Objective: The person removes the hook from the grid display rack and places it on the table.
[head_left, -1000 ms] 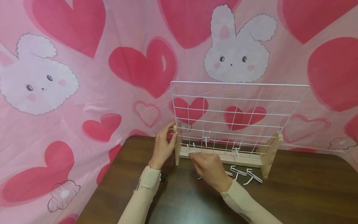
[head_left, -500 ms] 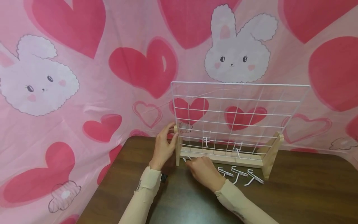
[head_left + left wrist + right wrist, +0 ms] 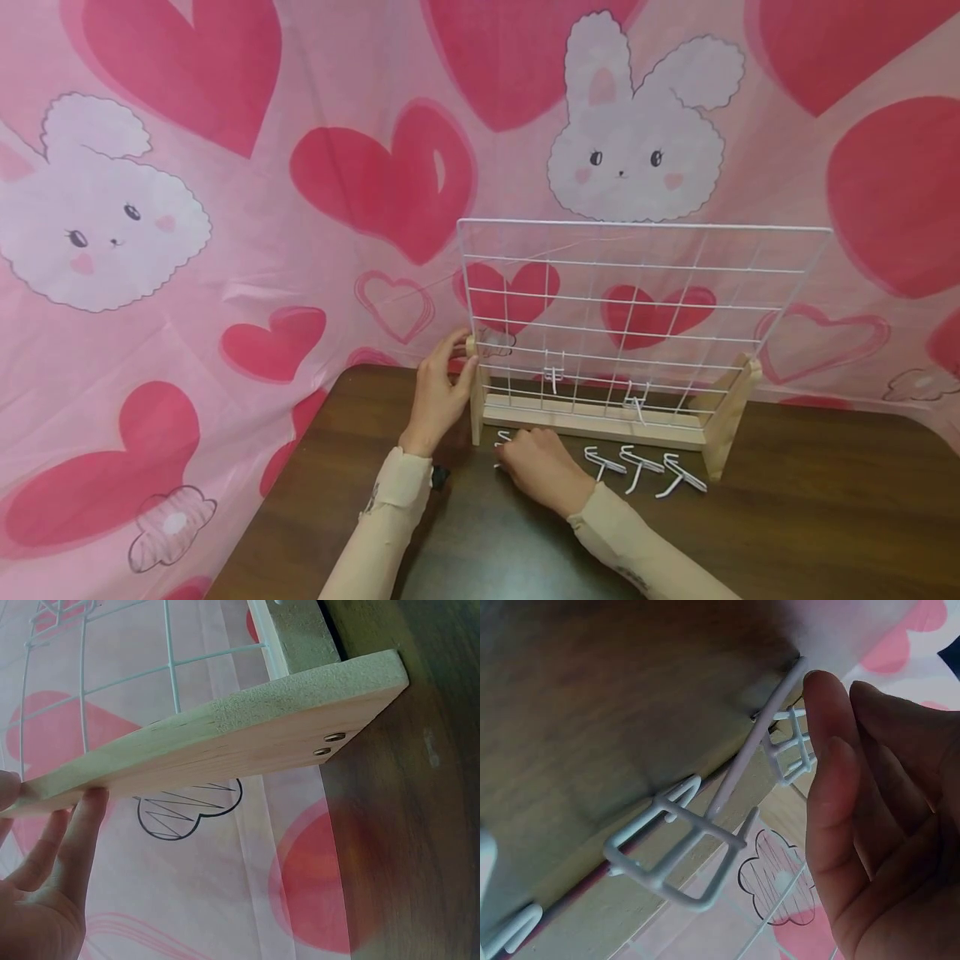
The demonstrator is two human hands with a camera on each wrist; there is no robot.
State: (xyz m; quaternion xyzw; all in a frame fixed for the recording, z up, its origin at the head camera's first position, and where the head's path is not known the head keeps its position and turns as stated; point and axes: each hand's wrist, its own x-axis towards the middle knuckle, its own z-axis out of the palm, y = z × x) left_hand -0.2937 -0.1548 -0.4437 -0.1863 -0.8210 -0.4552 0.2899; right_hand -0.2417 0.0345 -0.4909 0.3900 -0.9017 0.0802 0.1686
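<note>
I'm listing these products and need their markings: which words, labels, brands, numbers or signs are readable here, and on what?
None can be read.
Wire grid, wooden stand, white hooks: no lettering shows.
Backdrop: printed pictures only, hearts and rabbits.
Left sleeve and right sleeve: dark marks, too small to make out.

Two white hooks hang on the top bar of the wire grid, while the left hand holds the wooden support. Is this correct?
Not quite: in the head view, the two white hooks hang low on the wire grid, not its top bar. The left hand does hold the wooden support.
</note>
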